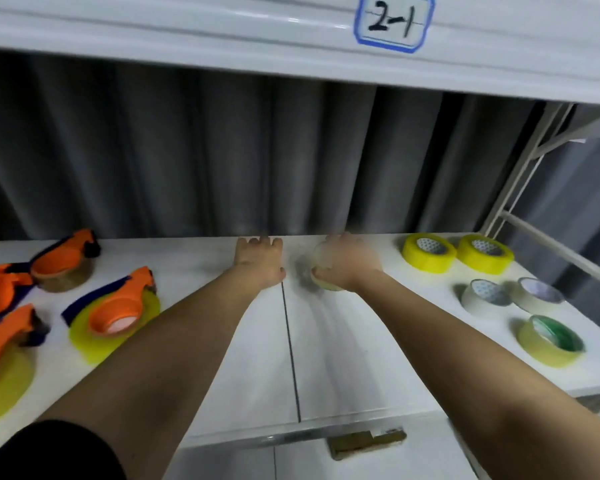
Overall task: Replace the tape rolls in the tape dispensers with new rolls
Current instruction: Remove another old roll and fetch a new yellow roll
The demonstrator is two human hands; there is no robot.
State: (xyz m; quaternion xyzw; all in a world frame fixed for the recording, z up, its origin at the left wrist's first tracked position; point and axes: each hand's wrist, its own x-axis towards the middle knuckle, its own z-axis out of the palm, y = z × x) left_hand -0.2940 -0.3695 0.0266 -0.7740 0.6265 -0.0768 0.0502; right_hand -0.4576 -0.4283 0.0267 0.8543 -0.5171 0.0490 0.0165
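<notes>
Several orange tape dispensers lie at the left of the white shelf [291, 358]: one on a brown roll [66, 261], one on a yellow roll [118, 313], two more at the left edge [0, 289] [4, 344]. New rolls sit at the right: two yellow [428, 252] [484, 253], two whitish [485, 296] [539, 294], one pale with a green core [551, 341]. My left hand [258, 259] lies flat on the shelf, fingers straight. My right hand [347, 263] is blurred and grips a pale clear roll [321, 280] near the shelf's back.
A grey curtain hangs behind the shelf. The shelf above carries a label reading 2-1 [394, 24]. White frame bars [520, 188] rise at the right. A seam [291, 358] runs down the shelf's middle, with a brass bracket [364, 441] at the front edge.
</notes>
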